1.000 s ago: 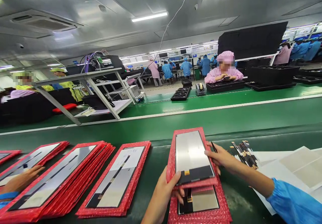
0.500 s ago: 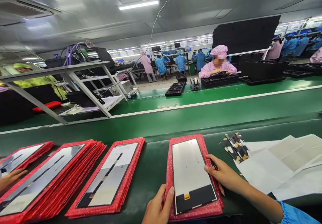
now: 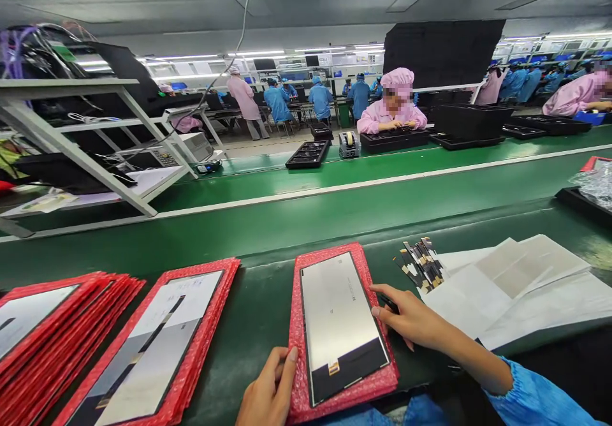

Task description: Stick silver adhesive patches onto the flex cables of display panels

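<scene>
Display panel (image 3: 337,324): one, flat, rectangular, face up on a red foam sleeve (image 3: 299,375) at the near edge of the green counter (image 3: 268,305). Long axis runs from the near edge toward the far edge, leaning slightly left; dark band with a small orange tab at the near end.

Left hand (image 3: 268,394): fingers together, laid against the sleeve's near left edge; pinching nothing.

Right hand (image 3: 406,317): fingers curled together over a thin dark tool, fingertips touching the panel's right edge.

Second panel on red sleeves (image 3: 157,343): one on top of a short stack, left of the first, tilted right.

Third stack of red sleeves (image 3: 52,330): at the left end, count of layers not readable.

Flex strips (image 3: 421,263): one loose bundle, right of the panel.

White sheets (image 3: 516,286): several, overlapping, toward the right end.
</scene>
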Demonstrator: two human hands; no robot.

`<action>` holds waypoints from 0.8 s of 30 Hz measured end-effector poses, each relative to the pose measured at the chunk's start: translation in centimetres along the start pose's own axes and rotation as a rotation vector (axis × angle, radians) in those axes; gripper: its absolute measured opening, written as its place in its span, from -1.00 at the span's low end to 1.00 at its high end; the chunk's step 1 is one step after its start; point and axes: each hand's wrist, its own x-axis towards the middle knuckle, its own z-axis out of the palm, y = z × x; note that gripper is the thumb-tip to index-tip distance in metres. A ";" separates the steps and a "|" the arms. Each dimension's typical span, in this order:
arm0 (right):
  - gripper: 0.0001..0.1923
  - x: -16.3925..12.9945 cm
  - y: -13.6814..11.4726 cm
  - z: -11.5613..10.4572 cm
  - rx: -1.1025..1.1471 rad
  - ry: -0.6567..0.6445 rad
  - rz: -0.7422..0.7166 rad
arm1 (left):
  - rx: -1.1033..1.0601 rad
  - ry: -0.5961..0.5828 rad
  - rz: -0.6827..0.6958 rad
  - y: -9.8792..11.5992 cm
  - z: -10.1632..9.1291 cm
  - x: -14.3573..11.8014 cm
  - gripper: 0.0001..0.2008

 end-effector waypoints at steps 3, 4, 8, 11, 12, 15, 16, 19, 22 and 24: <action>-0.76 0.4 1.7 -2.7 -0.172 0.151 0.057 | 0.017 0.003 -0.044 -0.1 -0.1 0.0 -0.58; -0.80 0.4 2.4 -3.9 -0.232 0.202 0.091 | 0.017 0.004 -0.055 -0.2 -0.1 -0.1 -0.54; -0.82 0.2 4.8 -8.0 -0.430 0.242 0.230 | 0.009 0.000 -0.085 -0.6 0.1 -0.2 -0.48; -0.73 0.2 5.5 -8.7 -0.529 0.184 0.279 | -0.009 0.004 -0.098 -0.5 0.3 -0.5 -0.48; -0.72 0.2 5.5 -8.6 -0.558 0.168 0.284 | -0.012 0.008 -0.101 -0.4 0.3 -0.6 -0.47; -0.74 0.6 5.1 -8.0 -0.628 0.125 0.285 | -0.015 0.021 -0.098 -0.1 0.3 -0.8 -0.42; -0.75 0.8 4.8 -7.8 -0.644 0.109 0.285 | -0.018 0.023 -0.094 0.0 0.3 -0.9 -0.41; -0.78 1.1 4.2 -8.0 -0.661 0.066 0.284 | -0.041 0.022 -0.086 0.3 0.3 -1.1 -0.47; -0.79 1.4 4.0 -8.6 -0.622 0.075 0.276 | -0.063 0.030 -0.076 0.4 0.2 -1.4 -0.57; -0.79 1.5 4.0 -9.2 -0.562 0.125 0.266 | -0.081 0.035 -0.070 0.4 0.2 -1.4 -0.62</action>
